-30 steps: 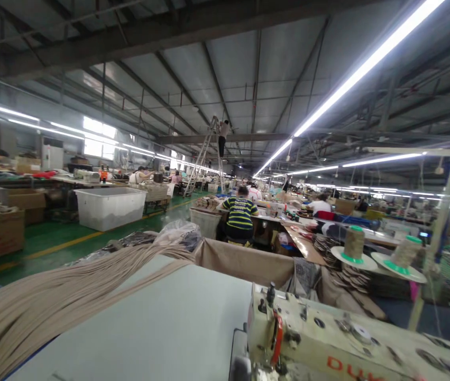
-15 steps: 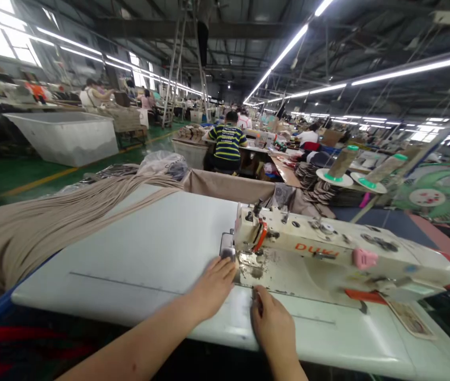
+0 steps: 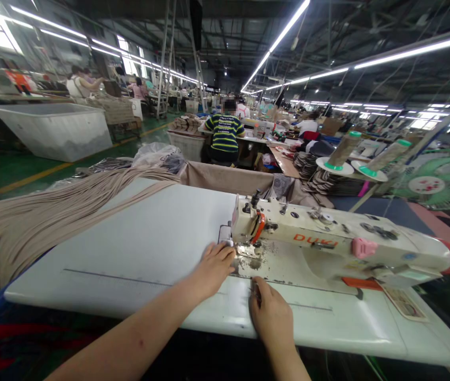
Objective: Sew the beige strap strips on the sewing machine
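My left hand lies flat on the white sewing table, fingers stretched forward and fairly close together. Its fingertips are at the metal slide plate, just left of the needle area of the sewing machine. Close to the table's front edge, my right hand rests with its fingers curled in. A small dark thing shows between its thumb and fingers, too little of it to name. Beneath the presser foot, the needle plate looks shiny and worn.
Long beige fabric strips drape over the table's left side. Two thread cones and a green fan stand at the right. Behind the table is a beige-lined bin; beyond it sits a person in a striped shirt.
The camera view has shifted slightly, so the scene sits a little higher and further left. Both hands keep nearly the same places by the machine.
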`<state>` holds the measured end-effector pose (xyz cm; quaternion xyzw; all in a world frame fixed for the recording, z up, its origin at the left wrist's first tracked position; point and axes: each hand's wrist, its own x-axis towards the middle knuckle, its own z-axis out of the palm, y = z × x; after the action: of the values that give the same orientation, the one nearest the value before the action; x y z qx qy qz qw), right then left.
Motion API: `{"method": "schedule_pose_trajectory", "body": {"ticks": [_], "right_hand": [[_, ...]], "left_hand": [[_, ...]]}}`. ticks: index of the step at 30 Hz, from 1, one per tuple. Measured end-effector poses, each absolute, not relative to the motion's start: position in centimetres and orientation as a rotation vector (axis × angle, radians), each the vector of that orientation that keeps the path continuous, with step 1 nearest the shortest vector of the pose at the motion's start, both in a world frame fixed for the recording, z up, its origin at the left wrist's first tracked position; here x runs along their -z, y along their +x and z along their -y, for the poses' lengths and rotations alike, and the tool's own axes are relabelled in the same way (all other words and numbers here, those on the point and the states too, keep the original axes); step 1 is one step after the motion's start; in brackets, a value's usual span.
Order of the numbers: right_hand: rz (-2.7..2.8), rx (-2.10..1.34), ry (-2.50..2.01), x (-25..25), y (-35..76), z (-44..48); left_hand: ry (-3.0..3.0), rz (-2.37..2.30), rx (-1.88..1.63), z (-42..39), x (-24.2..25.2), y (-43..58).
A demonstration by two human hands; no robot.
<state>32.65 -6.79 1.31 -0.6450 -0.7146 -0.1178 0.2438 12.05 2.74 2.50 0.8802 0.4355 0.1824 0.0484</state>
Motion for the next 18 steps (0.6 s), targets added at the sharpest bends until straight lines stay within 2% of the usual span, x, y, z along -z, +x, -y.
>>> {"method": "schedule_pose_trajectory", "body": {"ticks": [7, 18], "right_hand": [[1.97, 0.311, -1.762, -2.0, 32.4, 6.9], [1.972, 0.263, -1.801, -2.1, 32.5, 7.0]], "left_hand": [[2.509, -1.199, -0.667, -4.3, -2.6, 11.3], [2.445, -1.068, -0.692, -13.4, -2.5, 12.3]]}}
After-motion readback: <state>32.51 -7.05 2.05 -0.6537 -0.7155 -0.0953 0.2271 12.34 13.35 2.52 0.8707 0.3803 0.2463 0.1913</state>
